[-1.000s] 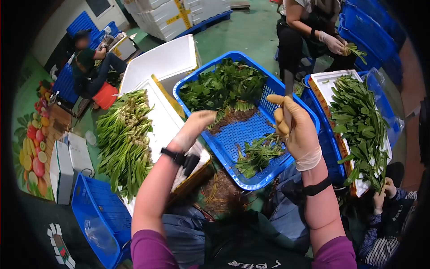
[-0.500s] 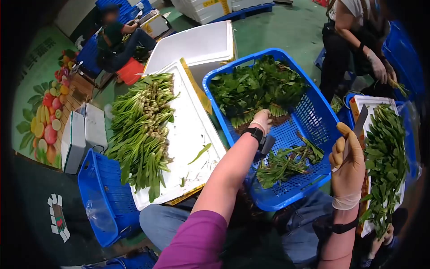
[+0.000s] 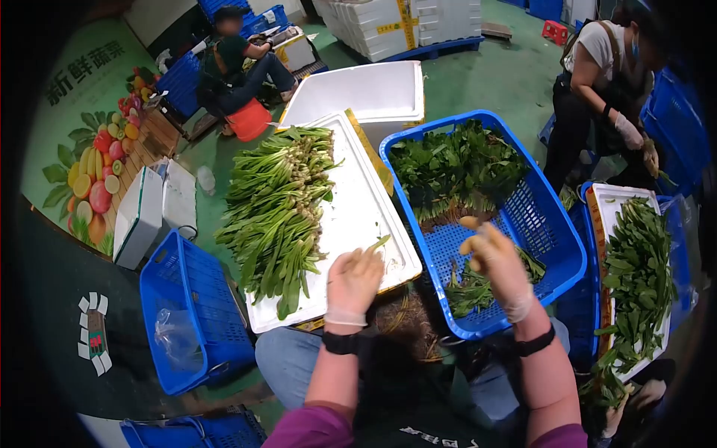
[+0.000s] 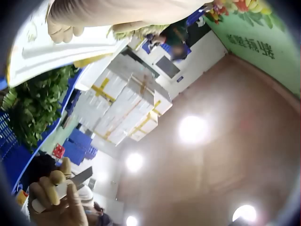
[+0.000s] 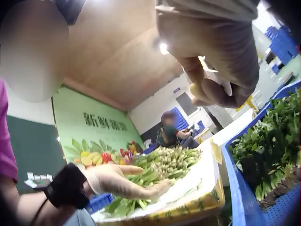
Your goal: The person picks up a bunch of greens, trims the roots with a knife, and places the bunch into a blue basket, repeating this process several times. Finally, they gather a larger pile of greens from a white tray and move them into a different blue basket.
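My gloved left hand is at the near part of a white foam board, its fingers extended beside a loose leaf and holding nothing. Trimmed leafy greens are piled along the board's left side, white stem ends facing inward. Over the front of the blue basket, my gloved right hand grips a knife, its blade pointing up past the fingers. Inside the basket, greens with brown roots fill the far end, and a smaller bunch lies under the right hand.
Behind the board stands an open white foam box. Another blue crate is at left. To the right, more greens lie on a foam tray. One person sits at right, another at far left; other gloved hands show lower right.
The left hand reached into the basket at the rooted greens, then came back left to the foam board. My right hand, still gripping the knife, is now over the basket's front. The head view has shifted.
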